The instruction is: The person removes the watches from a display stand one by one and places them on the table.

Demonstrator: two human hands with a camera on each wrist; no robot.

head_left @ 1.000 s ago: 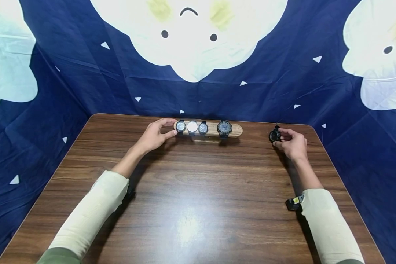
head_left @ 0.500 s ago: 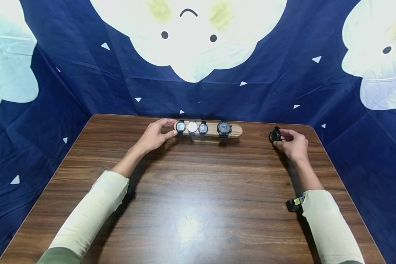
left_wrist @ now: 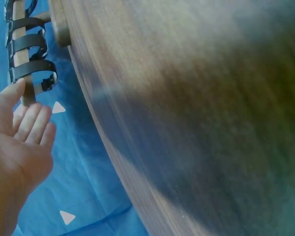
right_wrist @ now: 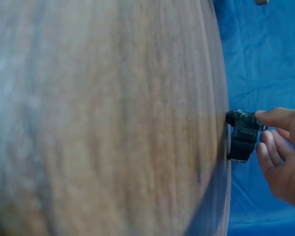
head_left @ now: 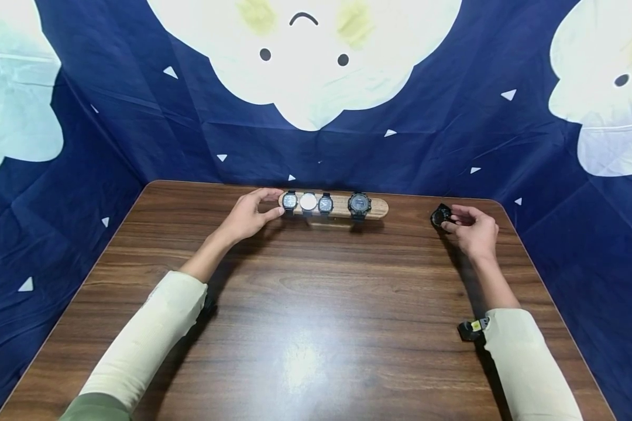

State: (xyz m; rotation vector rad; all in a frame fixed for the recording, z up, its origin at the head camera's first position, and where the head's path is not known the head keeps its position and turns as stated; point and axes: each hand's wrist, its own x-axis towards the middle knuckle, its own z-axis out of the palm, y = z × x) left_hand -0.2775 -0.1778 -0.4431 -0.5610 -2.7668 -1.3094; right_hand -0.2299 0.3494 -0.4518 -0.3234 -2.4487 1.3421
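Black watch (head_left: 439, 218) sits on the table (head_left: 305, 263), far right; right hand (head_left: 476, 235) has just slid slightly rightward, thumb touching the case, so the table probably bears its weight. Can't tell if fingers grip. Left hand (head_left: 246, 217) pinches stand (head_left: 341, 206) by its left end. Back edge, cloth (head_left: 411, 164) close behind both; table stretches wide in front.

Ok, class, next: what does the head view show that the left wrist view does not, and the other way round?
Only the head view: the right hand, the lone black watch beside it, and large white cloud shapes.
Only the left wrist view: the open loops of the watch straps.
Both: the left hand at the end of the wooden bar, the table, and blue cloth with white triangles.
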